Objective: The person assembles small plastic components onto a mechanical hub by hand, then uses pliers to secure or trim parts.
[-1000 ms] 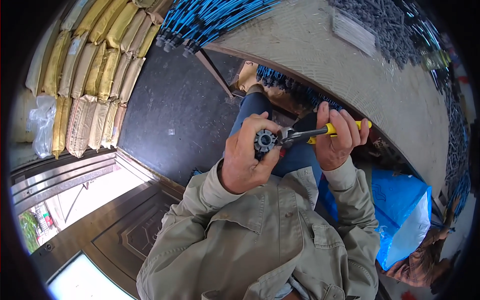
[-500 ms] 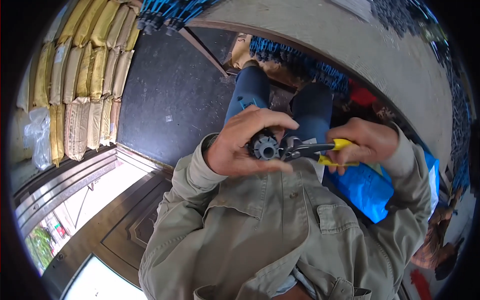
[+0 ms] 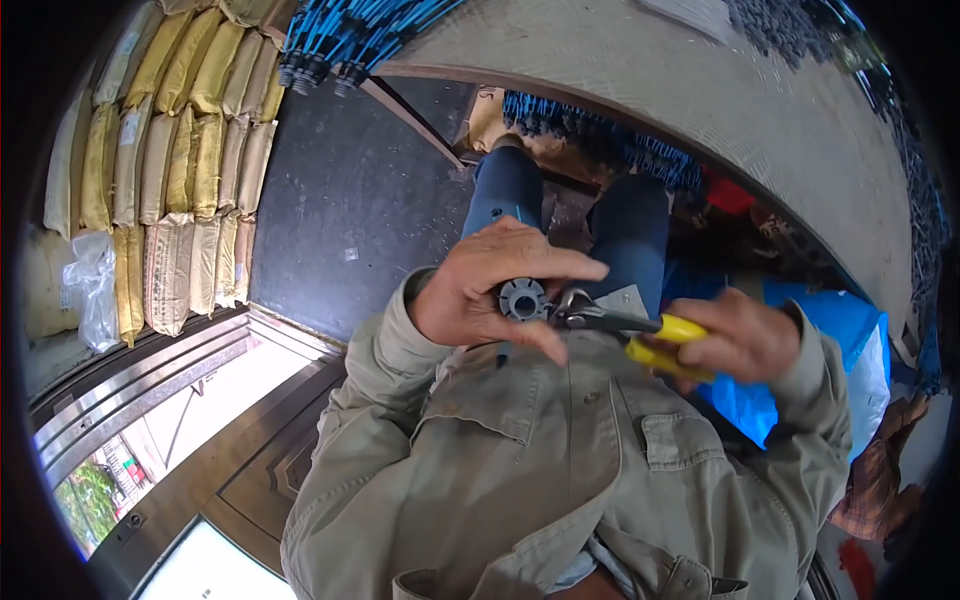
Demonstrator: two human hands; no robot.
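My left hand [image 3: 490, 285] is curled round a dark grey round plastic part [image 3: 523, 299], which has a notched rim and a hole in its middle. A bit of blue shows below that hand. My right hand [image 3: 735, 335], slightly blurred, grips the yellow handles of a pair of pliers [image 3: 610, 318]. The metal jaws lie close to the right side of the round part, by my left fingertips. Whether the jaws touch it, I cannot tell. Both hands are above my lap, in front of my jacket.
A table [image 3: 600, 85] runs across the far right, with a bundle of blue rods with dark ends [image 3: 345, 45] at its left corner. More blue and dark pieces [image 3: 600, 135] lie beneath. Stacked sacks [image 3: 170, 160] stand at left. A blue bag [image 3: 835, 330] sits right of my hand.
The pliers' jaws have shifted slightly and their handles look more spread. My right hand has moved a little down and right. The round part now faces up more.
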